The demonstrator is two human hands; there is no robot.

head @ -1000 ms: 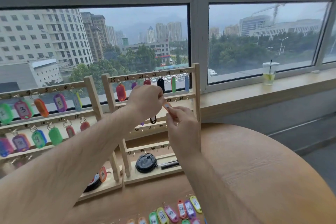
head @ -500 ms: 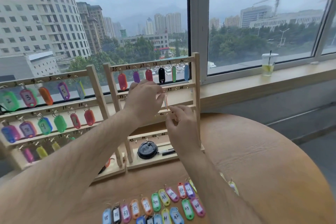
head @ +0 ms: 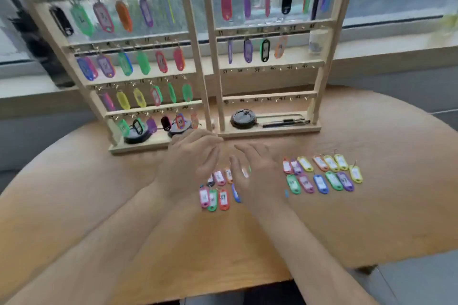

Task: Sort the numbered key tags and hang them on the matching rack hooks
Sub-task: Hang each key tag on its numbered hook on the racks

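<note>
the person is holding both hands low over the round wooden table (head: 347, 218), just in front of two racks. the left hand (head: 190, 166) is hovering with its fingers loosely bent and slightly spread, gripping nothing that shows. the right hand (head: 257, 173) is hovering beside it, fingers stretched forward and relaxed, likewise holding nothing. motion blur is softening both, so it cannot be told whether the fingertips are touching the tags under them. a near cluster of tags (head: 214, 197) is lying flat on the table, partly beneath the two hands. a far cluster of tags (head: 322, 176) is lying in two rough rows to the right, apart from the hands. the left rack (head: 195, 57) is standing upright at the back of the table, with coloured tags hanging on all four rows. the right rack (head: 270, 28) is standing just beside it, carrying tags on its top two rows. a black round disc (head: 244, 119) and dark pens (head: 285, 120) are lying on its base.
</note>
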